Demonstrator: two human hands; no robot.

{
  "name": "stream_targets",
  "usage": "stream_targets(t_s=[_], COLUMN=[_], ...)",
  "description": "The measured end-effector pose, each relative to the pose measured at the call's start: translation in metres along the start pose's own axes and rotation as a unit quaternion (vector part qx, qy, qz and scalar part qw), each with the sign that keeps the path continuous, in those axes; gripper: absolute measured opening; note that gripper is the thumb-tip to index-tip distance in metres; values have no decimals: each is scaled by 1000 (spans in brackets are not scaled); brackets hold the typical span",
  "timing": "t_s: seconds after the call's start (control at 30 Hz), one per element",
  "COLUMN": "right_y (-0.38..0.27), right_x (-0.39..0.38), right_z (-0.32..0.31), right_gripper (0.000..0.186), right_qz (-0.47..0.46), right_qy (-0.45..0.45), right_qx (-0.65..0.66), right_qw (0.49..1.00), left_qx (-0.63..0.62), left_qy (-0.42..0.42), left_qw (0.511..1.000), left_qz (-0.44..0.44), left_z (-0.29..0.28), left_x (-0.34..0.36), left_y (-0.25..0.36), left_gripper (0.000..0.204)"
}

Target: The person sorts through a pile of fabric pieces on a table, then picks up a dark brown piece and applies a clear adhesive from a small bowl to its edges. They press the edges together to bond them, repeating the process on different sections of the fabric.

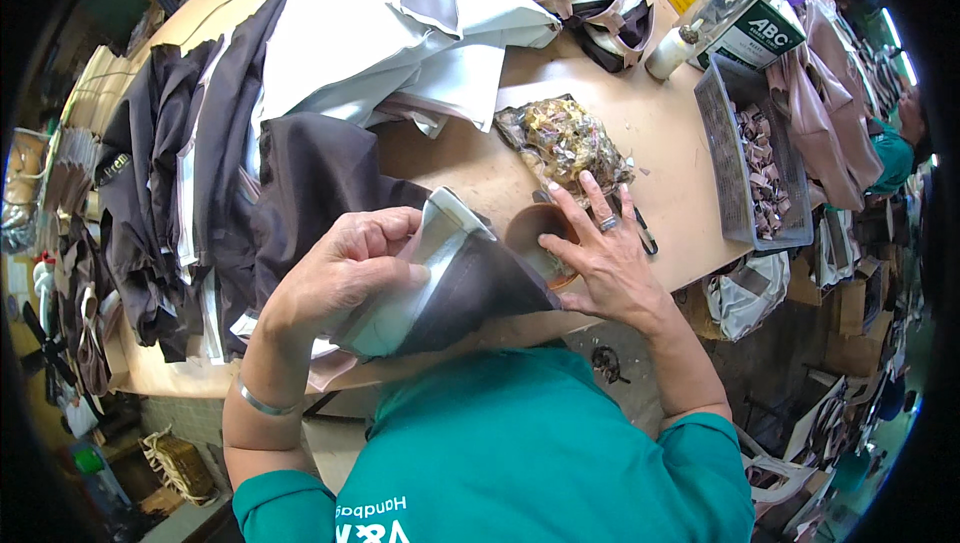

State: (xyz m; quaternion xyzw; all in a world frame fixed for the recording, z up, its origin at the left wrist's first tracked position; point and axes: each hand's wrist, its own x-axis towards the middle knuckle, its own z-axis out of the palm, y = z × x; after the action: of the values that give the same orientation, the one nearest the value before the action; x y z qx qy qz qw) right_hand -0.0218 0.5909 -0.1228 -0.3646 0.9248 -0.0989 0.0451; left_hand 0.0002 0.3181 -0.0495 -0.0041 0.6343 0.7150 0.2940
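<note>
The left hand (365, 258) pinches the dark brown and white folded fabric piece (475, 283), which is at three o'clock from it. The right hand (612, 265) is unclenched, fingers spread over the round brown bowl (528, 233) at ten o'clock; whether its thumb touches the piece, I cannot tell.

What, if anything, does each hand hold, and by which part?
Left hand: the dark-brown fabric piece with white lining, by its white edge. Right hand: fingers spread, over the round brown bowl; no clear hold visible.
</note>
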Motion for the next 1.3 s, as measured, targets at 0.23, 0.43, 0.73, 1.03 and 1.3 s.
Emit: stream_targets(t_s=[0.23, 0.43, 0.73, 1.03, 1.3], right_y=[2, -3, -38, -45, -45], right_x=[-4, -9, 36, 32, 33], right_z=[-7, -36, -44, -30, -20], right_gripper=[40, 36, 61, 53, 59], right_qz=[-11, -34, -148, -180, -159], right_qy=[18, 97, 253, 279, 292], right_qx=[13, 27, 66, 10, -7], right_qw=[1000, 994, 954, 943, 943], left_qx=[8, 10, -72, -118, -105], left_qy=[15, -1, -27, -19, -45], left_qw=[1000, 1000, 997, 993, 993], left_qz=[0, 16, -19, -23, -23], left_z=[2, 8, 20, 12, 11], left_x=[-2, 3, 0, 1, 3], left_y=[-3, 2, 15, 2, 2], left_gripper=[34, 33, 33, 34, 35])
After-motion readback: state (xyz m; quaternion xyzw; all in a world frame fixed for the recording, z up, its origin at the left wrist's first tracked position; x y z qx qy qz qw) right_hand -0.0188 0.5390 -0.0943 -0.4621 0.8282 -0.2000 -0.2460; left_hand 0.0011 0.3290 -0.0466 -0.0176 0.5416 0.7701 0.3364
